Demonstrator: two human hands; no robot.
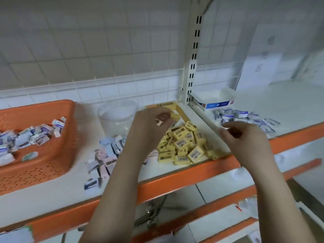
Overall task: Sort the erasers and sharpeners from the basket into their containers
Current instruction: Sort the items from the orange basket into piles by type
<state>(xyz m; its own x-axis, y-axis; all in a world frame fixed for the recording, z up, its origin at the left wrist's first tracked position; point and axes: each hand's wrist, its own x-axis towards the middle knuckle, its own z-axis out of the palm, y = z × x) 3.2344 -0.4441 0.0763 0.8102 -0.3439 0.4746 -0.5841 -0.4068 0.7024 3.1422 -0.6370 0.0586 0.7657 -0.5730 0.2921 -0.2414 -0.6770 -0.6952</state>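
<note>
Left hand pinches a small piece above the yellow erasers; right hand, loosely curled, holds nothing visible. Release low over the pile.

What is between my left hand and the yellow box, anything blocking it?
Nothing visible blocks it. The left hand hovers directly over the yellow box, above the heap of yellow erasers lying in it. The clear jar stands off to the side.

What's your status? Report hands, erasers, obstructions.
Left hand pinching something small over the yellow erasers; right hand loosely curled, empty as far as visible. Orange basket still holds packets. Nothing blocking.
</note>
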